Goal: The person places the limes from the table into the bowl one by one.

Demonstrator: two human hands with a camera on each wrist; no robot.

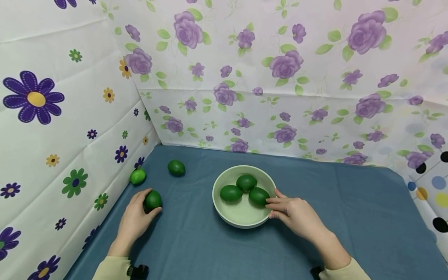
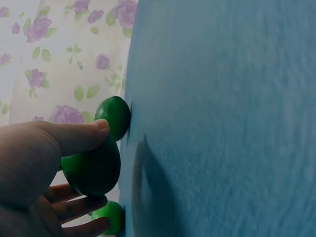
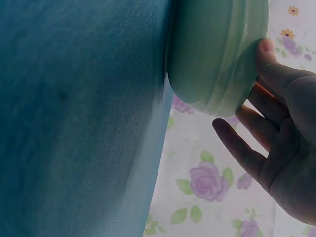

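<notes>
My left hand (image 1: 134, 217) grips a dark green lime (image 1: 153, 200) between thumb and fingers. In the left wrist view this lime (image 2: 94, 168) is off the cloth, with a shadow beside it. Beyond it, a second dark green lime (image 1: 176, 168) and a lighter green lime (image 1: 138, 176) lie on the cloth. A pale green bowl (image 1: 241, 217) contains three dark green limes (image 1: 231, 193). My right hand (image 1: 297, 214) holds the bowl at its right rim. In the right wrist view, the thumb (image 3: 266, 49) touches the rim and fingers lie along the bowl's outer wall.
Blue cloth (image 1: 189, 241) covers the table. A white sheet with purple roses (image 1: 287, 134) hangs along the back edge. Another flowered sheet (image 1: 38, 163) closes off the left side, close to the lighter lime. A dotted sheet (image 1: 439, 194) hangs at the right.
</notes>
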